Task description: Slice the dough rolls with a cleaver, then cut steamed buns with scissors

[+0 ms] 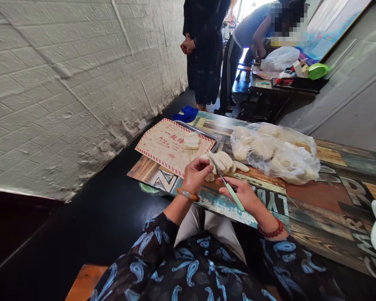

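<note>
My right hand (242,194) grips a knife by its light green handle (235,196). The narrow blade points up and left among pale, bread-like slices (224,161) piled on the table. Close to the blade tip, my left hand (196,173) has its thumb and fingers pinched together; whatever lies between them is hard to make out. Beyond it, more pale slices (191,141) rest on a printed paper sheet (158,140) with a red striped border. That paper covers part of a metal tray (213,140).
A clear plastic bag (275,152) of pale round buns sits right of the slices on the patterned table (319,225). Blue cloth (185,113) lies at the far end. Two people stand beyond, one bending over a cluttered side table (269,90). A white textured wall (81,83) runs along the left.
</note>
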